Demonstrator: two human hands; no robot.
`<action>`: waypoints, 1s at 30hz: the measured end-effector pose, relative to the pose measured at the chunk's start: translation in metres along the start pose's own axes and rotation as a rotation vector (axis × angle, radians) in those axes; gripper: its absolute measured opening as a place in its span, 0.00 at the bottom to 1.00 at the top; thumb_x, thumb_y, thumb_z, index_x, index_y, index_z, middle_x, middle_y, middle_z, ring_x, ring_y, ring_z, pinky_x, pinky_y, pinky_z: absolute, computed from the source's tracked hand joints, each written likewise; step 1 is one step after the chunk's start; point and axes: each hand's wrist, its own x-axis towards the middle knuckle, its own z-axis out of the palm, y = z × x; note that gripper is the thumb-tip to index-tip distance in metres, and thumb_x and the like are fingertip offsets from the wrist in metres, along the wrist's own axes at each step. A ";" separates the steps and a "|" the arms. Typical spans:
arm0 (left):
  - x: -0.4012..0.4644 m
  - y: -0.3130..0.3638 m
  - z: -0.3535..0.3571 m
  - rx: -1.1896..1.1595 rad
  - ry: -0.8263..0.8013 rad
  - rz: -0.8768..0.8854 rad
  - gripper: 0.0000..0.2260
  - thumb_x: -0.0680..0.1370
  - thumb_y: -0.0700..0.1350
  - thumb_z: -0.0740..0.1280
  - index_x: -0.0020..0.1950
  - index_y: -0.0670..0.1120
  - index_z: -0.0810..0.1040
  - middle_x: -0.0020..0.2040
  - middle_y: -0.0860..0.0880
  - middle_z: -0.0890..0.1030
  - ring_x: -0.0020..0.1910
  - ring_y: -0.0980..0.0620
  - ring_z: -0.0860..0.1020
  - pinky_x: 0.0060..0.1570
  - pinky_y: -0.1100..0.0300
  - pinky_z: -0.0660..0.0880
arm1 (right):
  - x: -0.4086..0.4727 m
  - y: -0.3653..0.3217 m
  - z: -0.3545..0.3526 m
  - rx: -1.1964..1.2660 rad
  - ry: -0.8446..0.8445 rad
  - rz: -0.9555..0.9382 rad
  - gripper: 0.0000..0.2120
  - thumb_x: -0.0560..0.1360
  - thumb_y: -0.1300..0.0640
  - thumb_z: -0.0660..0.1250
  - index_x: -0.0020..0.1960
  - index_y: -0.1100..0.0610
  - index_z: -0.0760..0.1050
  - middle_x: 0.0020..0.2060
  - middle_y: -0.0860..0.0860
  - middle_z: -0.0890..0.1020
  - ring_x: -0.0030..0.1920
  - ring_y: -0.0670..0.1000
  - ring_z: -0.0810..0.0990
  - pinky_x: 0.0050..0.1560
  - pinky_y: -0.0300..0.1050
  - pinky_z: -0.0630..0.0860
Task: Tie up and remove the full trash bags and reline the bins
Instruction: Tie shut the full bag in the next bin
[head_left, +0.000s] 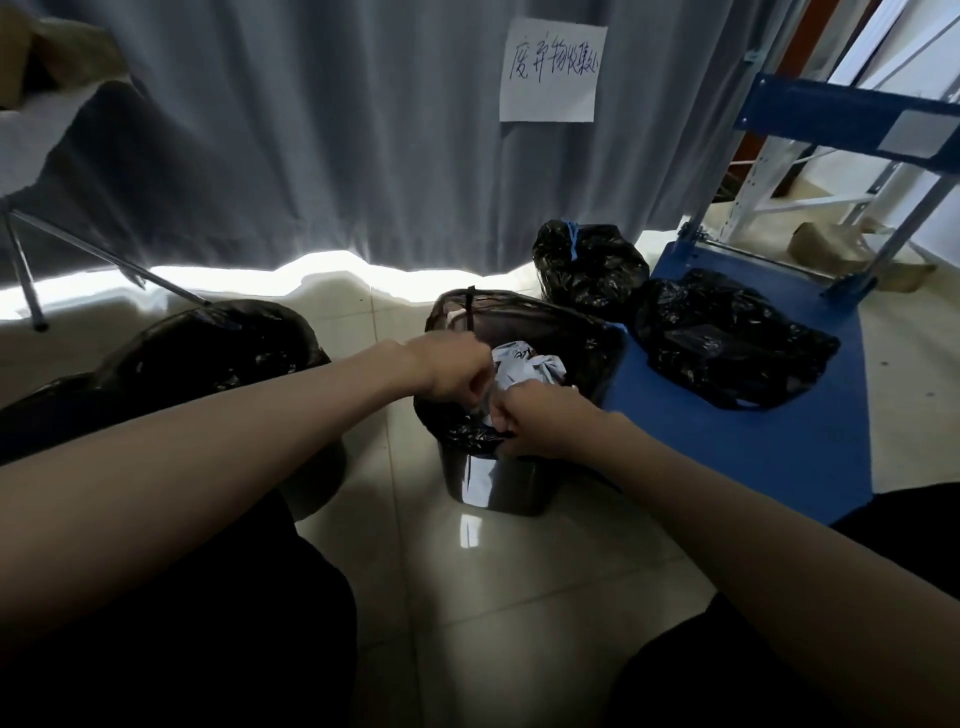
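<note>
Hands are working at the near rim of the centre bin (498, 480), a dark, glossy container standing on the tiled floor (519, 587). Left hand (451, 368) is positioned over the near-left part of the rim with its fingers curled tight; they appear to be pinching the black liner bag (519, 306), though the exact contact point is hidden beneath the knuckles. Right hand (545, 422) is sitting just beside the left, fingers curled and gripping a gathered fold of the same liner at the front rim. Liner is hanging over the rim all around, and crumpled white paper waste (527, 364) is lying inside it, just behind both hands.

Second bin (218, 348), also carrying a black liner, is standing to the left, partly covered by the left forearm. Tied black bag (589, 267), closed with a blue tie, is resting on the floor behind the centre bin, against the grey curtain (311, 135). Another filled black bag (727, 343) is lying on the deck of the blue platform cart (769, 457), which is touching the centre bin on its right side. Handwritten paper sign (551, 70) is hanging on the curtain.
</note>
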 end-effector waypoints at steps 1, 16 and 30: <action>-0.003 0.001 0.004 0.019 -0.016 0.001 0.07 0.71 0.49 0.73 0.47 0.50 0.84 0.43 0.50 0.83 0.44 0.48 0.79 0.42 0.56 0.75 | -0.002 -0.001 0.003 -0.065 0.006 -0.009 0.11 0.72 0.53 0.70 0.48 0.52 0.68 0.50 0.54 0.77 0.51 0.58 0.77 0.43 0.48 0.69; -0.010 0.002 0.041 -0.076 0.165 0.089 0.11 0.71 0.54 0.73 0.41 0.49 0.76 0.42 0.53 0.76 0.42 0.50 0.76 0.42 0.53 0.75 | -0.012 0.024 -0.011 0.358 0.263 0.124 0.08 0.74 0.57 0.70 0.39 0.52 0.71 0.38 0.47 0.77 0.44 0.54 0.77 0.47 0.52 0.76; -0.018 -0.020 0.022 -0.072 0.008 0.081 0.10 0.67 0.46 0.73 0.40 0.51 0.72 0.35 0.54 0.76 0.35 0.52 0.72 0.39 0.55 0.71 | 0.002 0.045 -0.022 0.183 0.085 0.174 0.10 0.71 0.61 0.68 0.35 0.53 0.69 0.38 0.50 0.76 0.45 0.56 0.77 0.47 0.51 0.76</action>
